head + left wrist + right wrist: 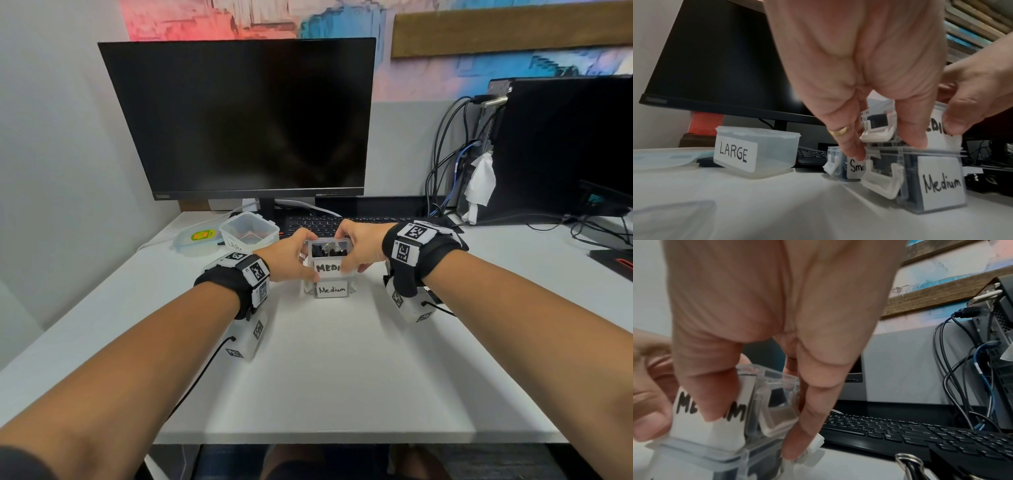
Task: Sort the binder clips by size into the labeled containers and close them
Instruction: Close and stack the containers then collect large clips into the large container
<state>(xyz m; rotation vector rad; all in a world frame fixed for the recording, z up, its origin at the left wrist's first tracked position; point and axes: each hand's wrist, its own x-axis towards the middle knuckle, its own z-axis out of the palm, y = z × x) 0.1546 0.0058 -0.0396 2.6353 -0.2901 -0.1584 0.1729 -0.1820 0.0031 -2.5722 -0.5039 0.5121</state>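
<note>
A small clear box labelled MEDIUM (329, 268) sits stacked on a second clear box labelled Medium (331, 290) at the middle of the white desk. Black binder clips (329, 251) show through the upper box's top. My left hand (305, 255) grips the upper box from the left, thumb on the front label. My right hand (346, 250) grips it from the right. In the left wrist view the upper box's white side latch (877, 133) hangs between the left hand's fingers (858, 154). A loose binder clip (909, 464) lies right of the stack.
An open tub labelled LARGE (756, 151) stands back left, its lid (197, 238) beside it. A box labelled Small (846, 164) sits just behind the stack. A black keyboard (920, 431), a monitor (239, 116) and a computer tower with cables (555, 144) line the back.
</note>
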